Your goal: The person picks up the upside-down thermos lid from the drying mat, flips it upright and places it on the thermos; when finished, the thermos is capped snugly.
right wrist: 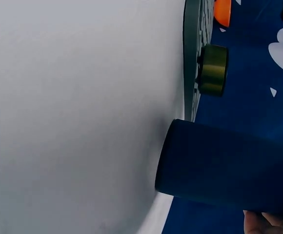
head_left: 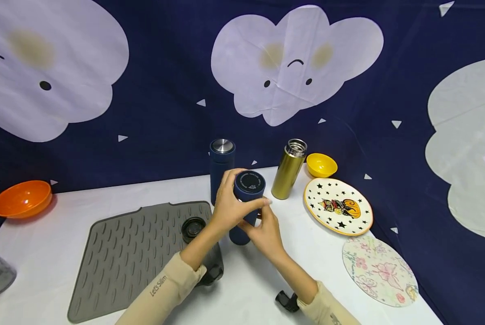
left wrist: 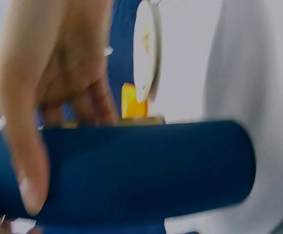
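Just right of the grey ribbed silicone mat (head_left: 140, 253), both hands hold a dark blue cylindrical flask (head_left: 246, 205), tilted, base on the white worktop (head_left: 84, 194). Left hand (head_left: 228, 205) fingers curl round its upper body; right hand (head_left: 266, 232) fingers pinch its lower side. Behind the flask: second blue flask with steel lid (head_left: 222, 167), gold metal flask (head_left: 288, 169). Black cap (head_left: 192, 228) lies on the mat's right edge.

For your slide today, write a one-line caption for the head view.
Both hands grip a navy flask over the white table, beside a gold flask and a starred plate.
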### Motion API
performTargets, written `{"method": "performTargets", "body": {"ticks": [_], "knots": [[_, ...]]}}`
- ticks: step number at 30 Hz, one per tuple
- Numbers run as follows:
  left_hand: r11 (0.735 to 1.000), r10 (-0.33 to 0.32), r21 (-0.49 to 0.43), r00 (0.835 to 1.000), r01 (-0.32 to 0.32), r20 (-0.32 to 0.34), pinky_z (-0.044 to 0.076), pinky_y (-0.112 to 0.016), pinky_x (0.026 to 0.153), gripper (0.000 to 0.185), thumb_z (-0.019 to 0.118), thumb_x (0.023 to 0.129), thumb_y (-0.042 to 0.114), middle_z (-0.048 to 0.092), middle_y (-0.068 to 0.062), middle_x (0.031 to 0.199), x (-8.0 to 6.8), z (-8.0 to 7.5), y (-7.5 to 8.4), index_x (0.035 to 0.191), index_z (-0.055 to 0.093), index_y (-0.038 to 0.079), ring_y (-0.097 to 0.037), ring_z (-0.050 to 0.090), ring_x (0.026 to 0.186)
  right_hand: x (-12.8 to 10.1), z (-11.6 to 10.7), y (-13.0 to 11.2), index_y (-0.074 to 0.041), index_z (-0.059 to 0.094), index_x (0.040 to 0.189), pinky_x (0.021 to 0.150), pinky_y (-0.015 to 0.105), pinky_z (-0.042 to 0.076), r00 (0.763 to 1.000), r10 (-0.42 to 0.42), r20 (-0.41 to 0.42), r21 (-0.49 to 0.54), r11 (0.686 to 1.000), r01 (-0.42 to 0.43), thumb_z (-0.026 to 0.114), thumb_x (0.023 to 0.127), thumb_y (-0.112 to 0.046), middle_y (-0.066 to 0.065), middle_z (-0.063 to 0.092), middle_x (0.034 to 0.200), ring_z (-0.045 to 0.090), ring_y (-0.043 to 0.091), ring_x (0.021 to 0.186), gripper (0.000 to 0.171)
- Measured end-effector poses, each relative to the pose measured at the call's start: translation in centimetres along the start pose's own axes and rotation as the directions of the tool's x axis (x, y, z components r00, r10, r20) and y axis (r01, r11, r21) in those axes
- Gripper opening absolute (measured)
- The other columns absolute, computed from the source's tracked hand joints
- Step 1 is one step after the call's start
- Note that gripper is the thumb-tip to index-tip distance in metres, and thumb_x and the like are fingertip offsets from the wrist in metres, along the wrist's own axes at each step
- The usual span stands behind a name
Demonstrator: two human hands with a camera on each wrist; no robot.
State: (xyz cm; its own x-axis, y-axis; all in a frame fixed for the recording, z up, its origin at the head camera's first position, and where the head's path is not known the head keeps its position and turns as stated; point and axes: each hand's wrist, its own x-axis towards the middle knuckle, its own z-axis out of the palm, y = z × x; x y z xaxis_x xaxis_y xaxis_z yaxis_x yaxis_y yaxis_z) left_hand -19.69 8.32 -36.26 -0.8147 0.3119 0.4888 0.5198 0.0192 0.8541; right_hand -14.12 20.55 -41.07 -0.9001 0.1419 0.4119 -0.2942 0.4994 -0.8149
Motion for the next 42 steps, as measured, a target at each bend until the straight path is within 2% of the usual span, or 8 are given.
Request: {"method": "performTargets", "body": {"ticks": [3, 8, 14, 20, 26, 32, 39, 42], "knots": [[1.0, 0.025, 0.01, 0.997, -0.025, -0.069, 0.041, -0.041, 0.101, 0.075, 0.09, 0.071, 0.024, 0.055, -0.01, 0.119, 0.1, 0.2, -0.3, 0.137, 0.055, 0.014, -0.023, 0.052, 0.112, 0.1, 0.1, 0.0, -0.007, 0.051, 0.128, 0.088, 0.048, 0.055, 1.0, 0.009, 0.001, -0.005, 1.0, -0.009, 0.083, 0.077, -0.015, 0.015, 0.066, 0.118, 0.066, 0.032, 0.104, 0.061], [0.945, 0.016, -0.325, 0.986, 0.04, 0.168, 0.019, -0.059, 0.118, 0.09, 0.074, 0.079, 0.023, 0.042, -0.016, 0.15, 0.3, -1.4, -1.0, 0.154, 0.025, 0.014, -0.034, 0.037, 0.139, 0.0, 0.1, 0.0, -0.011, 0.049, 0.133, 0.089, 0.048, 0.054, 0.999, 0.027, 0.018, 0.007, 1.0, -0.027, 0.084, 0.078, -0.025, 0.011, 0.066, 0.122, 0.066, 0.029, 0.105, 0.066], [0.995, 0.021, -0.096, 0.997, -0.014, 0.077, 0.034, -0.05, 0.111, 0.106, 0.089, 0.07, 0.045, 0.044, -0.009, 0.142, 0.3, -0.8, -0.7, 0.152, 0.028, 0.015, -0.022, 0.043, 0.129, 0.1, 0.1, 0.0, -0.009, 0.051, 0.13, 0.089, 0.047, 0.054, 1.0, 0.01, 0.004, -0.01, 1.0, -0.01, 0.084, 0.078, -0.017, 0.012, 0.066, 0.121, 0.065, 0.029, 0.108, 0.062], [0.938, -0.006, -0.34, 0.987, 0.062, 0.163, 0.032, -0.053, 0.113, 0.069, 0.063, 0.078, 0.012, 0.053, -0.021, 0.135, 0.4, -1.0, -1.0, 0.143, 0.038, 0.002, -0.027, 0.048, 0.13, 0.0, 0.2, 0.0, -0.012, 0.05, 0.132, 0.089, 0.048, 0.053, 0.999, 0.052, 0.009, 0.01, 0.999, -0.052, 0.084, 0.078, -0.025, 0.011, 0.066, 0.121, 0.065, 0.029, 0.105, 0.065], [0.994, 0.013, -0.105, 0.999, -0.008, 0.043, 0.029, -0.052, 0.113, 0.097, 0.087, 0.073, 0.042, 0.045, -0.013, 0.138, 0.3, -0.8, -0.7, 0.149, 0.035, 0.013, -0.026, 0.04, 0.13, 0.0, 0.1, 0.0, -0.008, 0.051, 0.128, 0.088, 0.05, 0.053, 1.0, 0.015, 0.0, -0.008, 1.0, -0.015, 0.083, 0.078, -0.019, 0.013, 0.066, 0.119, 0.065, 0.03, 0.106, 0.06], [0.936, 0.009, -0.348, 0.984, 0.055, 0.179, 0.037, -0.048, 0.108, 0.066, 0.062, 0.078, 0.012, 0.055, -0.022, 0.133, 0.4, -1.3, -1.0, 0.14, 0.041, 0.0, -0.02, 0.054, 0.117, -0.1, 0.1, -0.1, -0.011, 0.05, 0.132, 0.09, 0.05, 0.052, 0.999, 0.048, 0.004, 0.008, 0.999, -0.048, 0.083, 0.079, -0.025, 0.01, 0.066, 0.121, 0.065, 0.03, 0.107, 0.065], [0.989, -0.033, -0.141, 0.994, 0.048, 0.102, 0.034, -0.051, 0.111, 0.093, 0.089, 0.072, 0.028, 0.051, -0.01, 0.139, 0.6, -0.7, -0.6, 0.145, 0.035, 0.008, -0.024, 0.049, 0.127, -0.1, 0.1, 0.0, -0.009, 0.052, 0.127, 0.089, 0.047, 0.053, 1.0, 0.017, -0.003, -0.01, 1.0, -0.017, 0.082, 0.078, -0.017, 0.011, 0.065, 0.119, 0.064, 0.029, 0.107, 0.058], [0.971, -0.023, -0.233, 0.99, 0.056, 0.142, 0.037, -0.052, 0.109, 0.077, 0.08, 0.074, 0.013, 0.059, -0.017, 0.133, 0.9, -0.8, -0.7, 0.138, 0.037, 0.005, -0.029, 0.056, 0.121, -0.2, 0.1, 0.0, -0.011, 0.051, 0.131, 0.089, 0.047, 0.053, 1.0, 0.024, -0.002, -0.01, 1.0, -0.024, 0.082, 0.079, -0.021, 0.011, 0.065, 0.121, 0.065, 0.028, 0.106, 0.061]]}}
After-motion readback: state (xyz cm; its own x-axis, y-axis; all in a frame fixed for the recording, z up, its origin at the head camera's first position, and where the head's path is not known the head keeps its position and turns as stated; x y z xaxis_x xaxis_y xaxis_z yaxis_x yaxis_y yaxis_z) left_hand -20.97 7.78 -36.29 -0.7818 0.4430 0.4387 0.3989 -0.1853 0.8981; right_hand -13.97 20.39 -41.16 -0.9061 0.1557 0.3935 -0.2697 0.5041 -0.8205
